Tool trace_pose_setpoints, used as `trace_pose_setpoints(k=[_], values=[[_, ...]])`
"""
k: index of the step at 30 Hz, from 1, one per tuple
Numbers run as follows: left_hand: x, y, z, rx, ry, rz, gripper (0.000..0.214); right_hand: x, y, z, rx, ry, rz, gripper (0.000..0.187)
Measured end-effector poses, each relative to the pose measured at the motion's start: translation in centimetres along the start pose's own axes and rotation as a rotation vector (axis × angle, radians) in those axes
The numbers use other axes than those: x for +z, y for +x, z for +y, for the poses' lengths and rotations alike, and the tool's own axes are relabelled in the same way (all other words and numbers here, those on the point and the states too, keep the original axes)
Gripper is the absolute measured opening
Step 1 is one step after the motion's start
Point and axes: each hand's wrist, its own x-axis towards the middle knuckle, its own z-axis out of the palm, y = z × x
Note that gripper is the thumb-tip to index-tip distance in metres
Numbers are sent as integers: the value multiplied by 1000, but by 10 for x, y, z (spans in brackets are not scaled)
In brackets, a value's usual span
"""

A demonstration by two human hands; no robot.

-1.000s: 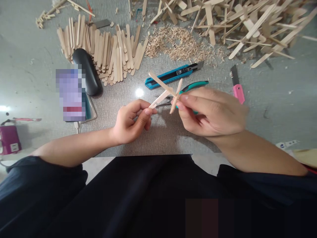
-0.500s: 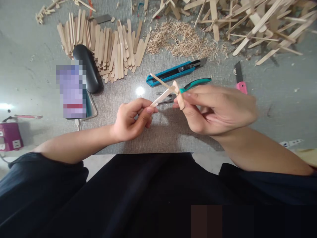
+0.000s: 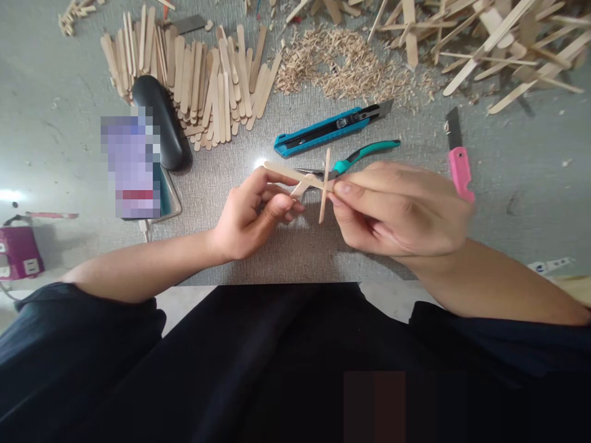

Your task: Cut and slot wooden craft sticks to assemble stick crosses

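My right hand (image 3: 401, 206) pinches a small assembly of crossed wooden craft sticks (image 3: 324, 206) between thumb and forefinger. One stick of it stands nearly upright in view, and another reaches left over my left hand's fingertips. My left hand (image 3: 249, 215) is closed around the lower end of a pale craft stick (image 3: 302, 186), whose upper end meets the crossed sticks. Whether these pieces are joined I cannot tell. Just behind the hands lie pliers (image 3: 344, 165) with teal handles, partly hidden by my right hand and the sticks. A blue utility knife (image 3: 323, 131) lies beyond them, blade out.
Craft sticks (image 3: 224, 104) lie in rows at back left, beside a heap of wood shavings (image 3: 341, 61). Stick structures (image 3: 489, 49) fill the back right. A pink-handled cutter (image 3: 459, 166) lies right. A phone (image 3: 132, 166) and black case (image 3: 161, 123) sit left.
My right hand has turned the crossed sticks, so one now points left over my left hand and another stands upright. My left hand has shifted slightly right, its fingers a little looser.
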Motion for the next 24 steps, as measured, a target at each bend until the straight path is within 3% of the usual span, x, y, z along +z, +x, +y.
trace_pose_setpoints(k=[2,5,10,14,21,24], values=[[-1,0,-1,96,42,8,29,0,-1,-3,-106,-22,63,28],[0,1,1,202,120,68,18,1,-1,-7,-130,-2,46,24],[2,1,0,232,120,99,11,6,1,-9,-154,32,69,23],[-2,1,-4,299,154,48,15,10,1,-10,-134,37,66,17],[-7,0,-2,264,92,-52,18,-4,7,-8,-108,126,-125,26],[-7,-3,0,182,102,-63,15,-4,7,-7,-133,102,-110,22]])
